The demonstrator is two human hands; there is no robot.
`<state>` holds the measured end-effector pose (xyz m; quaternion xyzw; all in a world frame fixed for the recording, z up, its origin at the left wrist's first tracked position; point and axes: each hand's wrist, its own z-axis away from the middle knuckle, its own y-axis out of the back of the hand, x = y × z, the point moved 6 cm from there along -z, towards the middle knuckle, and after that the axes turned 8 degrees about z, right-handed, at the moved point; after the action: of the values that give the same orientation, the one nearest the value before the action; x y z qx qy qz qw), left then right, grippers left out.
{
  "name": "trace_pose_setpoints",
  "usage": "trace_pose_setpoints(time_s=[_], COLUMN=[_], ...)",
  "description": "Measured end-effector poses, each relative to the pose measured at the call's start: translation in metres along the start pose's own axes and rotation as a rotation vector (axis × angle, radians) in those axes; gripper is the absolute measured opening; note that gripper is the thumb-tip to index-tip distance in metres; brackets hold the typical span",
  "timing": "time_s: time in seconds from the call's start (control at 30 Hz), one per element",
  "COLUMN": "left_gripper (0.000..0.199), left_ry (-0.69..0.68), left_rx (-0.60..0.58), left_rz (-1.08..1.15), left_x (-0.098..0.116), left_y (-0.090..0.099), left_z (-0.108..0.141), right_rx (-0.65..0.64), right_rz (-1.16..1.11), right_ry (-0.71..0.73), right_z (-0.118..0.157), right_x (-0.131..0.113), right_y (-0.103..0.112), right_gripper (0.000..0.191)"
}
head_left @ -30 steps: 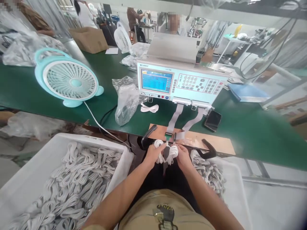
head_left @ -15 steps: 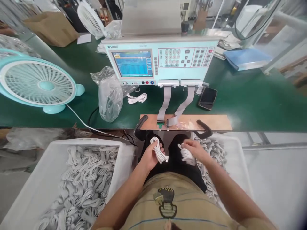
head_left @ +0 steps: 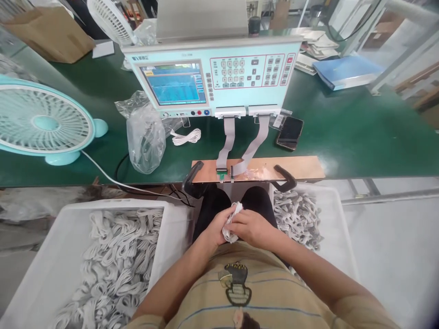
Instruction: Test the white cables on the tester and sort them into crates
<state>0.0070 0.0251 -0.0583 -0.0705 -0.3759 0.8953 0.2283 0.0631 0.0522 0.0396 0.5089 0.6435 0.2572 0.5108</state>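
Both hands meet over the lap, below the table's front edge. My left hand (head_left: 218,227) is wrapped round a bundled white cable (head_left: 230,232). From the right, my right hand (head_left: 252,227) has its fingers closed on the same bundle; whether a second bundle lies under them I cannot tell. Just ahead, a copper-coloured board (head_left: 298,168) lies along the table edge, with two grey ribbon cables (head_left: 253,148) running to it from a tester (head_left: 250,97) with a lit screen. One more white cable bundle (head_left: 186,136) rests on the table.
Bins of bundled cables flank the legs, one at left (head_left: 164,242) and one at right (head_left: 338,228). Black clamps (head_left: 287,179) hold the board. On the green table (head_left: 350,146) are a fan (head_left: 46,123), a plastic bag (head_left: 146,139), a phone (head_left: 290,133) and a blue folder (head_left: 348,72).
My right hand has moved left to meet my left hand at the cable bundle. The separate bundle it held no longer shows apart. The view has shifted slightly.
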Motion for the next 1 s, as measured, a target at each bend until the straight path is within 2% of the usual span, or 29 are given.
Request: trace_pose_setpoints(time_s=[0.07, 0.13, 0.2, 0.27, 0.33, 0.4, 0.47, 0.5, 0.57, 0.6, 0.7, 0.77, 0.83, 1.0], left_gripper=[0.023, 0.026, 0.029, 0.030, 0.031, 0.032, 0.024, 0.018, 0.009, 0.010, 0.018, 0.016, 0.013, 0.023], left_ry=[0.035, -0.033, -0.263, -0.635, -0.974, -1.161, -1.256, -1.281, -1.270, -1.222, -0.983, -0.857, -0.795, -0.541], left_rx=[-0.010, 0.015, 0.088, 0.169, 0.162, 0.055, -0.009, 0.000, 0.075, 0.109, 0.127, 0.096, 0.053, -0.132], left_rz=[-0.007, -0.058, -0.177, -0.377, -0.653, -0.965, -1.189, -1.246, -1.225, -1.163, -0.842, -0.616, -0.442, -0.216], left_x=[-0.002, 0.001, 0.015, 0.035, 0.050, 0.055, 0.058, 0.061, 0.071, 0.076, 0.084, 0.084, 0.083, 0.078], left_y=[0.001, 0.003, 0.006, 0.006, -0.007, -0.026, -0.042, -0.046, -0.046, -0.043, -0.026, -0.017, -0.012, -0.011], left_z=[0.003, 0.007, 0.015, 0.031, 0.052, 0.065, 0.072, 0.072, 0.068, 0.063, 0.041, 0.030, 0.025, 0.024], right_rx=[-0.061, -0.046, 0.026, 0.101, 0.170, 0.250, 0.329, 0.361, 0.410, 0.426, 0.449, 0.451, 0.459, 0.486], right_rz=[0.028, 0.003, -0.077, -0.199, -0.333, -0.460, -0.569, -0.604, -0.640, -0.646, -0.679, -0.710, -0.739, -0.795], right_ry=[0.064, 0.059, -0.040, -0.219, -0.422, -0.594, -0.710, -0.748, -0.801, -0.819, -0.855, -0.870, -0.882, -0.895], right_z=[-0.003, -0.004, -0.006, -0.006, -0.005, -0.006, -0.008, -0.010, -0.014, -0.016, -0.019, -0.019, -0.019, -0.018], right_x=[-0.001, 0.001, 0.009, 0.023, 0.040, 0.055, 0.068, 0.073, 0.081, 0.084, 0.090, 0.092, 0.093, 0.095], right_y=[-0.004, -0.006, -0.005, -0.007, -0.010, -0.014, -0.018, -0.019, -0.021, -0.023, -0.027, -0.031, -0.033, -0.033], right_gripper=[0.016, 0.014, 0.013, 0.010, 0.010, 0.012, 0.015, 0.017, 0.019, 0.020, 0.021, 0.021, 0.021, 0.020])
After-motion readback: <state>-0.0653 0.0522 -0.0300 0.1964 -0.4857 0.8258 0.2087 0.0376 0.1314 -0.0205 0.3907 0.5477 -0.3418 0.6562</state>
